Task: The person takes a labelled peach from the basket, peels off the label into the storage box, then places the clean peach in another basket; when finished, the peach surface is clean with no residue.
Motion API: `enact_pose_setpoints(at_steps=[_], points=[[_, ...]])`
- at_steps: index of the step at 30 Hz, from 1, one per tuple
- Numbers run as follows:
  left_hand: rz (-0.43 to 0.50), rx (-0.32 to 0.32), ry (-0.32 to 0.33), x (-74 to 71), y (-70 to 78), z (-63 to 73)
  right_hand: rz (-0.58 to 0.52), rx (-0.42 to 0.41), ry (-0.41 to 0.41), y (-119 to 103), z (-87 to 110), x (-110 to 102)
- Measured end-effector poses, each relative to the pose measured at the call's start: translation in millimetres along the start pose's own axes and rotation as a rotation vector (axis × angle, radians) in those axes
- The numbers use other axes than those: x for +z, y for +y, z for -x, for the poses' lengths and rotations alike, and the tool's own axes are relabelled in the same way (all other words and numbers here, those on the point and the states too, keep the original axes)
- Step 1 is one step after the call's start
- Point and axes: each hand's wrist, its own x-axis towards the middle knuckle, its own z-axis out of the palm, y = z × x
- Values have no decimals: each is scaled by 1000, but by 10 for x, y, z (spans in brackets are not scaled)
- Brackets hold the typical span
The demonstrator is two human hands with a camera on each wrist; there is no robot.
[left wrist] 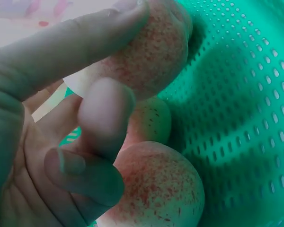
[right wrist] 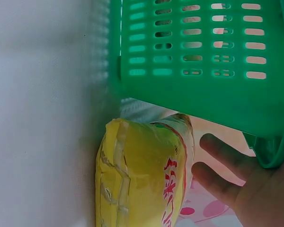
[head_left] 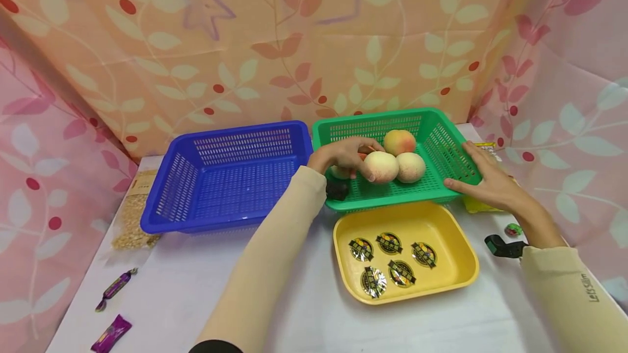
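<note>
My left hand (head_left: 345,154) reaches into the green basket (head_left: 360,200) and grips a pale, red-speckled peach (head_left: 380,168). In the left wrist view, thumb and fingers lie against that peach (left wrist: 154,56), with another peach (left wrist: 161,184) below it. Two more peaches sit just beyond: one pale (head_left: 411,168), one yellow and red (head_left: 399,141). Others are partly hidden beneath the left hand. At the basket's right rim rests my right hand (head_left: 490,181), thumb over the inner side. The right wrist view shows its fingers (right wrist: 222,151) straight outside the basket, near a yellow packet (right wrist: 142,170).
An unfilled blue basket (head_left: 235,189) stands left of the green one. In front is a yellow tray (head_left: 446,282) with several round black-labelled packets. A bag of grains (head_left: 134,217) and two purple wrapped sweets (head_left: 113,334) lie at left; a small green-red sweet (head_left: 513,229) lies right.
</note>
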Motion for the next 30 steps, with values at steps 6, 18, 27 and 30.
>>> enact_pose_setpoints(at_steps=[6,18,27,30], points=[[7,-26,-36,49,-7,-21,-10,-8,-3,-25,13,7],[-23,-59,-38,76,-17,-41,-11,-20,4,-11,15,27],[-48,-96,-29,79,-7,-33,-8,-25,5,0,28,27],[-59,-87,-26,77,-14,-31,-12,-28,4,-2,30,27]])
